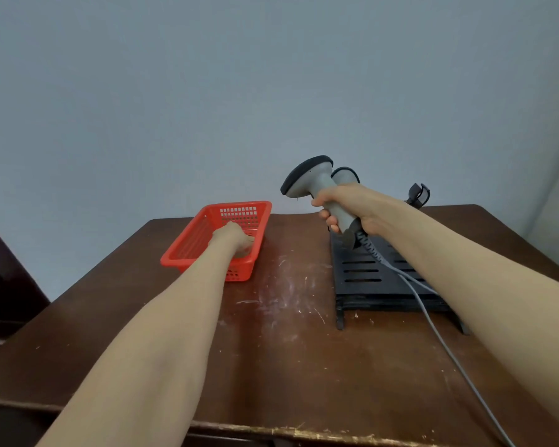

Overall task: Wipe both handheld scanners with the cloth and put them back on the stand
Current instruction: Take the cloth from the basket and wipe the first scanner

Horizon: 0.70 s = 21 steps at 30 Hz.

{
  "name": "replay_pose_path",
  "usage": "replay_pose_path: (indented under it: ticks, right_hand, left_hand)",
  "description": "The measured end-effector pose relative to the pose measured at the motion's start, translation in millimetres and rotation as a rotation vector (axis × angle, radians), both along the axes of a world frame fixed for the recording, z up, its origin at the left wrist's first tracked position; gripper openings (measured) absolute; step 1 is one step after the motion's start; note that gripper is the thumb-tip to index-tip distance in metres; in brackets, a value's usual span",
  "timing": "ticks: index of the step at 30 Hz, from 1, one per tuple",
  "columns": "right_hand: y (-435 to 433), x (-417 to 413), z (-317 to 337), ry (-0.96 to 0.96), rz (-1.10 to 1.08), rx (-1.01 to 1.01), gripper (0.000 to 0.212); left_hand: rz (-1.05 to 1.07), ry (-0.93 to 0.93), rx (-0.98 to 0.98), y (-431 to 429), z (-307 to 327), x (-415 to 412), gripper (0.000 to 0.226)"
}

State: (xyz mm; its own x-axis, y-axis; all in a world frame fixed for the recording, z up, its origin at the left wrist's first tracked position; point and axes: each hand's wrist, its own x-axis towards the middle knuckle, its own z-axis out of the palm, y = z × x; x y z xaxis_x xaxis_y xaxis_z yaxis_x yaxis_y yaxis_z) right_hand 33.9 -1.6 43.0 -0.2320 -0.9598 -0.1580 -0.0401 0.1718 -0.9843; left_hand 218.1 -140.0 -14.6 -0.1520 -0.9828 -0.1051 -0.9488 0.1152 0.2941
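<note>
Head view: right hand (352,204) grips scanner (317,185) above stand (362,272); left hand (231,237) in basket (188,246), grip unclear.

Handheld scanners: two, both grey with dark heads; nearer scanner (317,188) held above the stand, second scanner (345,174) partly hidden just behind it.
Stands: one, black slotted stand (365,279) on the right of the worktop.
Baskets: one, red perforated basket (191,243) on the left.
Cables: one grey cable (433,330), coiled near the nearer scanner's base, running off the front edge.
Hands: two; left hand (231,237) inside the basket, right hand (352,206) wrapped round the nearer scanner's grip.
Worktops: one, dark brown, scuffed worktop (288,350).
Cloths: none countable with certainty; basket contents hidden by the left hand.
</note>
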Motion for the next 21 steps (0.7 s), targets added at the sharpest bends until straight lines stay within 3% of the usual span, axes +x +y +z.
replay_pose_path:
  ticks: [9, 13, 15, 17, 19, 21]
  right_hand:
    - [-5, -6, -7, -0.005, 0.018, 0.004, 0.015]
    - [-4, -7, -7, -0.017, 0.024, -0.008, 0.015]
    - [-2, -8, -6, -0.021, 0.027, -0.012, 0.015]
    - [1, -9, -5, -0.026, 0.026, -0.015, 0.016]
    - [4, -10, -5, -0.033, 0.025, -0.016, 0.016]
    - [8, -12, -5, -0.046, 0.023, -0.019, 0.015]
  left_hand:
    - [0.012, -0.172, 0.111, -12, -11, 1, 0.050]
    - [-0.002, -0.140, 0.082, -12, -10, 2, 0.037]
    - [0.042, -0.035, 0.053, -13, -7, 3, 0.018]
    - [0.137, 0.186, 0.020, -9, 0, 5, 0.004]
    - [0.217, 0.421, -0.070, -5, 9, 6, 0.007]
    - [0.277, 0.592, -0.226, -2, 18, 5, 0.026]
